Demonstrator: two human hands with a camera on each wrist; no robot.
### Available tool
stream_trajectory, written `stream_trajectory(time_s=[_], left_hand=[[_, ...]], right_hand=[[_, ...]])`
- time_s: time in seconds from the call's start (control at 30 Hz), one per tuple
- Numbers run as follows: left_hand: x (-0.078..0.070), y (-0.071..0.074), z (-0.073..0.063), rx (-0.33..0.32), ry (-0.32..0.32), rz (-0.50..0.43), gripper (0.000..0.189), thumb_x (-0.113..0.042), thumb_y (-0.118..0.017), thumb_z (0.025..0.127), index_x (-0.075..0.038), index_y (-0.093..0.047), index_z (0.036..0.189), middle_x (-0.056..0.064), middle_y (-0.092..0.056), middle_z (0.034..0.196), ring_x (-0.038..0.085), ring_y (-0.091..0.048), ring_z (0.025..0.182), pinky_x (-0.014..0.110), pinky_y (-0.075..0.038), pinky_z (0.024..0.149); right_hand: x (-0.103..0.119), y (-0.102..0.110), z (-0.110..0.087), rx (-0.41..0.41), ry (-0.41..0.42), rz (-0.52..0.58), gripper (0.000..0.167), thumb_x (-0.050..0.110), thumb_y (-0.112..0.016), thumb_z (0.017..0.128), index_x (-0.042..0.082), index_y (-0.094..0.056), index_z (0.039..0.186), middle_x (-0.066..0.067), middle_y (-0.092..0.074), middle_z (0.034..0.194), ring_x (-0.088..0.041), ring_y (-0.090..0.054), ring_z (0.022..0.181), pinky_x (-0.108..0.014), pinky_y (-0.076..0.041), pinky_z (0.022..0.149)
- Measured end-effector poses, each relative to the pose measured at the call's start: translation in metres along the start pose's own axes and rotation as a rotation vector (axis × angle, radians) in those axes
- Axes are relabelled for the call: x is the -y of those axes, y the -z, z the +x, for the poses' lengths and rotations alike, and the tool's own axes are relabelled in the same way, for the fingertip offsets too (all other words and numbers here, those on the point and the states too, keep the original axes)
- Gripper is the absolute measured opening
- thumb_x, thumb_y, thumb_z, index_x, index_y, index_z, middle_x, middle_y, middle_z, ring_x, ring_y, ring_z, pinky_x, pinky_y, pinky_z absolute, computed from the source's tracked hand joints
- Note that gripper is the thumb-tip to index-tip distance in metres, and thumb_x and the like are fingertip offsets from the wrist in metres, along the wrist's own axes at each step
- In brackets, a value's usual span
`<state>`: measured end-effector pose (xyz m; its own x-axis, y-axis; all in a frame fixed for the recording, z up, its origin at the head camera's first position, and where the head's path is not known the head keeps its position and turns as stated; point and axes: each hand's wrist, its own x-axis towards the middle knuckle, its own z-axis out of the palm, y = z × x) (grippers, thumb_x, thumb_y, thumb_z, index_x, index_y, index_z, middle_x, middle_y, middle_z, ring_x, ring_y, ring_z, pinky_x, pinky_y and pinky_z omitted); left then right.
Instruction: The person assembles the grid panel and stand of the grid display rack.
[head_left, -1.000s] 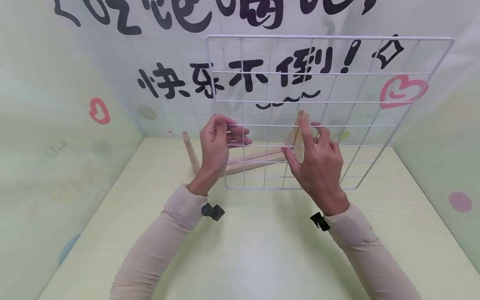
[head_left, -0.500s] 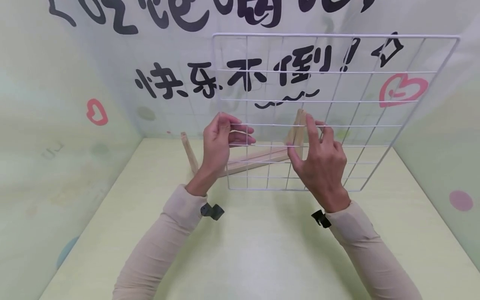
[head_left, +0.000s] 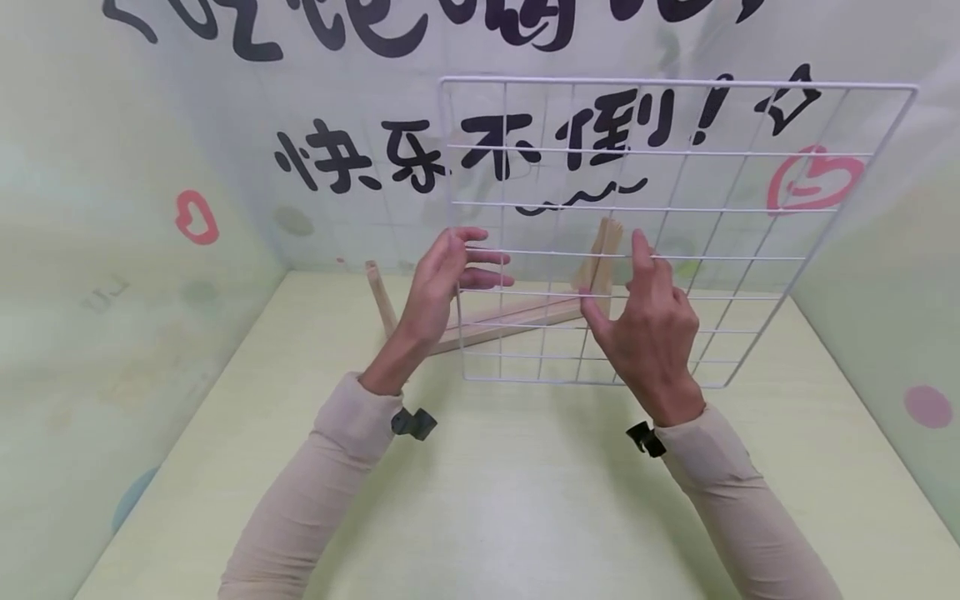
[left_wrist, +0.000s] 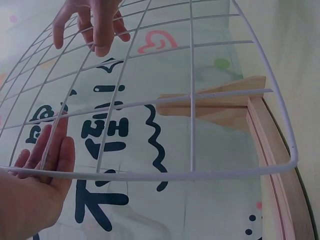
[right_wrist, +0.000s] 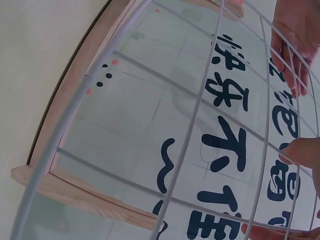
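Note:
A white wire grid panel (head_left: 697, 208) stands upright, tilted slightly, in front of both hands' fingertips in the head view. My left hand (head_left: 435, 287) is at its left edge, fingers straight and spread behind the wires. My right hand (head_left: 652, 325) grips the panel near its lower middle, thumb (right_wrist: 300, 150) on the near side and fingers reaching through the gaps. Behind the panel a pale wooden frame (head_left: 517, 321) lies on the table, with a short upright piece (head_left: 378, 296) at its left end and another (head_left: 602, 254) at its right end.
The pale table (head_left: 480, 500) is walled by printed cloth, with black lettering on the back sheet (head_left: 330, 158). Side sheets stand at left (head_left: 135, 333) and right (head_left: 885, 292). A dark wrist camera (head_left: 413, 423) sits on the left cuff, another (head_left: 647, 439) on the right.
The panel has shifted a little to the right and its top edge dipped slightly. My left hand has loosened, its fingers spreading more. My right hand has moved slightly right with the panel.

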<state>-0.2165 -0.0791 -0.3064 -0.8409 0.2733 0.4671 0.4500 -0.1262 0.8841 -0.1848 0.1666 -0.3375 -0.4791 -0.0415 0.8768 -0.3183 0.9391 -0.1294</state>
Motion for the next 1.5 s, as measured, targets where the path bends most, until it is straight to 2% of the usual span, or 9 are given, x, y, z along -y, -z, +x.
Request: stream_trajectory(time_s=[0.2,0.43,0.57,0.63,0.73,0.83,1.0,1.17,1.5], left_hand=[[0.000,0.013,-0.007,-0.069,-0.014,0.069,0.041,-0.024,-0.033,0.107,0.004,-0.043,0.135,0.028,-0.062,0.124,0.027,-0.065,0.109,0.040,-0.051,0.095],[-0.007,0.037,-0.015,-0.346,-0.234,0.068,0.024,-0.012,-0.043,0.102,-0.002,-0.054,0.120,0.013,-0.068,0.108,0.023,-0.064,0.102,0.030,-0.052,0.086],[-0.007,0.052,-0.020,-0.473,-0.304,0.085,0.020,-0.007,-0.043,0.101,-0.002,-0.055,0.116,0.004,-0.066,0.103,0.023,-0.062,0.102,0.030,-0.050,0.087],[-0.004,0.061,-0.024,-0.556,-0.281,0.126,0.019,-0.005,-0.041,0.101,-0.002,-0.055,0.114,0.002,-0.063,0.105,0.022,-0.059,0.106,0.030,-0.047,0.093],[0.003,0.075,-0.032,-0.627,-0.110,0.209,0.024,-0.012,-0.037,0.104,-0.004,-0.051,0.121,0.003,-0.055,0.120,0.018,-0.049,0.119,0.029,-0.037,0.105],[0.011,0.091,-0.040,-0.544,0.142,0.281,0.042,-0.029,-0.032,0.107,-0.005,-0.038,0.141,0.007,-0.040,0.145,0.016,-0.034,0.138,0.033,-0.025,0.117],[0.036,0.117,-0.049,-0.181,0.408,0.342,0.066,-0.043,-0.034,0.107,-0.012,-0.007,0.159,0.012,-0.013,0.165,0.026,-0.012,0.153,0.050,-0.012,0.123],[0.063,0.138,-0.055,0.040,0.472,0.387,0.077,-0.033,-0.052,0.104,-0.016,-0.002,0.160,0.012,-0.011,0.166,0.034,-0.014,0.152,0.055,-0.021,0.120],[0.095,0.149,-0.052,0.105,0.461,0.470,0.085,-0.017,-0.068,0.095,-0.016,-0.014,0.160,0.015,-0.022,0.163,0.042,-0.035,0.143,0.058,-0.040,0.109]], right_hand=[[-0.003,-0.001,-0.001,-0.014,-0.025,0.020,0.078,0.029,-0.078,0.081,0.001,-0.040,0.143,-0.024,-0.063,0.094,-0.033,-0.066,0.067,-0.044,-0.043,0.043],[-0.005,-0.002,0.003,-0.004,-0.013,0.017,0.071,0.030,-0.077,0.082,0.004,-0.046,0.141,-0.026,-0.065,0.109,-0.037,-0.056,0.057,-0.043,-0.041,0.040],[-0.003,-0.001,0.004,0.006,-0.010,0.013,0.070,0.031,-0.077,0.082,0.003,-0.048,0.140,-0.027,-0.065,0.112,-0.038,-0.055,0.055,-0.045,-0.043,0.040],[-0.003,-0.001,0.004,0.004,-0.009,0.019,0.071,0.032,-0.078,0.082,0.002,-0.048,0.139,-0.027,-0.065,0.105,-0.037,-0.056,0.056,-0.045,-0.042,0.039],[-0.003,-0.001,0.005,-0.006,-0.016,0.023,0.072,0.031,-0.079,0.081,0.000,-0.049,0.139,-0.024,-0.063,0.094,-0.034,-0.055,0.055,-0.044,-0.039,0.038],[-0.003,0.000,0.007,-0.013,-0.023,0.023,0.072,0.030,-0.080,0.080,-0.001,-0.049,0.138,-0.023,-0.063,0.090,-0.034,-0.060,0.059,-0.044,-0.039,0.038],[-0.004,0.003,0.011,-0.010,-0.041,0.020,0.075,0.029,-0.081,0.079,-0.002,-0.047,0.139,-0.023,-0.064,0.096,-0.034,-0.067,0.066,-0.041,-0.035,0.038],[-0.004,0.006,0.012,-0.018,-0.059,0.025,0.076,0.028,-0.082,0.078,-0.001,-0.046,0.139,-0.024,-0.065,0.099,-0.034,-0.069,0.070,-0.037,-0.031,0.039],[-0.007,0.012,0.018,-0.033,-0.060,0.022,0.075,0.027,-0.082,0.078,-0.001,-0.046,0.138,-0.024,-0.065,0.103,-0.034,-0.070,0.072,-0.033,-0.025,0.041]])
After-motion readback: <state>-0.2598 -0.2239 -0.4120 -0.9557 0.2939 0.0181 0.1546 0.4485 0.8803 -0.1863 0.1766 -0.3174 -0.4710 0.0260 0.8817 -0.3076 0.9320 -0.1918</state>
